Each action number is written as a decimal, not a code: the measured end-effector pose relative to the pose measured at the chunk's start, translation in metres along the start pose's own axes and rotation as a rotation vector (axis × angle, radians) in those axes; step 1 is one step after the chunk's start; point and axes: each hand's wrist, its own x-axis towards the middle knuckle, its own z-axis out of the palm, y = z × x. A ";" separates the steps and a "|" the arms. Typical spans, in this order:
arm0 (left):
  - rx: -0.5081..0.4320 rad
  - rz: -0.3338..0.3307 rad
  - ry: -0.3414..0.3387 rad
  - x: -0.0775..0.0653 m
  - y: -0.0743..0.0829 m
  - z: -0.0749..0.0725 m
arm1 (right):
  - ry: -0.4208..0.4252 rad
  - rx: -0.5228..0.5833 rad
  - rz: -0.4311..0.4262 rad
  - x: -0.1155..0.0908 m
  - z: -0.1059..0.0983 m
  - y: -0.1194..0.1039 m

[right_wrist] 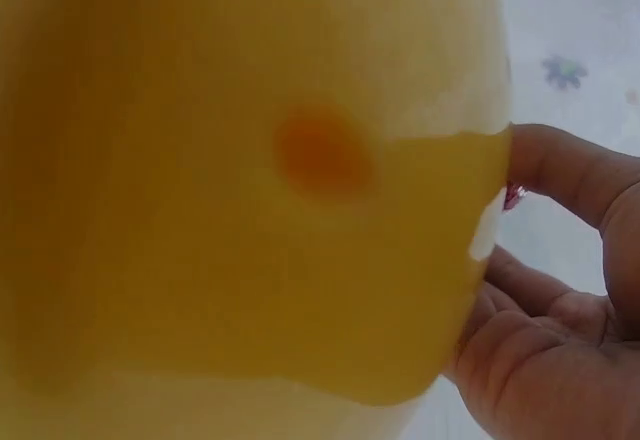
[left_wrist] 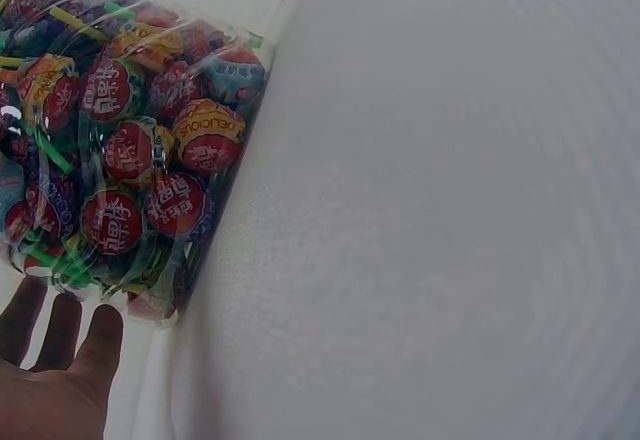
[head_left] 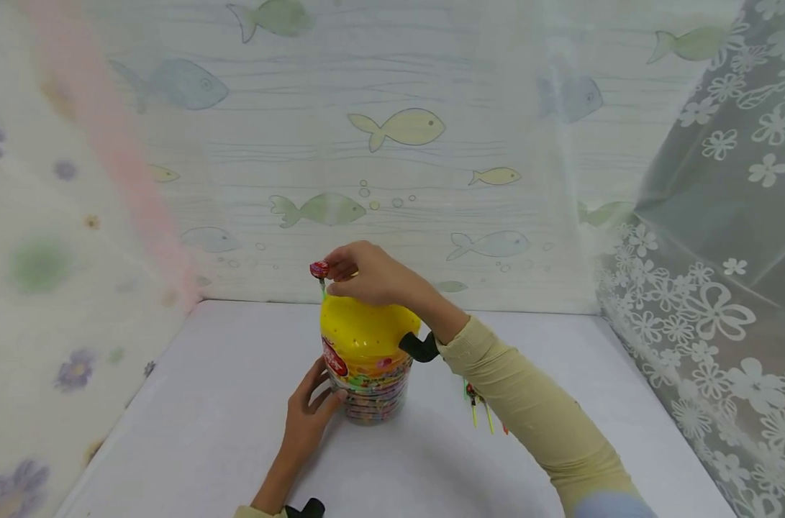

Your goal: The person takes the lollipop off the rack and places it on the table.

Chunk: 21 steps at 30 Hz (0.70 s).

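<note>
A lollipop [head_left: 319,270] in a red wrapper stands upright at the left edge of a jar's domed yellow lid [head_left: 360,327]. My right hand [head_left: 373,273] reaches over the lid and pinches the lollipop near its head. In the right wrist view the lid fills most of the picture, and a bit of red wrapper shows beside the right fingers [right_wrist: 560,165]. The clear ribbed jar [head_left: 375,403] is full of wrapped lollipops [left_wrist: 130,150]. My left hand [head_left: 308,417] rests against the jar's lower left side, its fairly straight fingers [left_wrist: 100,345] at the jar wall.
Several more lollipops [head_left: 476,403] lie on the white table [head_left: 237,403] to the right, partly hidden by the right sleeve [head_left: 528,403]. A fish-patterned curtain [head_left: 398,173] rises behind the table, with flowered sheets at both sides.
</note>
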 end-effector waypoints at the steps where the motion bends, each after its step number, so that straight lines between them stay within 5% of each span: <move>1: 0.000 -0.002 0.001 0.000 0.001 0.000 | -0.009 0.002 0.002 0.001 -0.001 -0.001; 21: 0.002 -0.012 0.005 -0.003 0.006 0.001 | -0.070 0.045 -0.003 0.009 -0.007 -0.009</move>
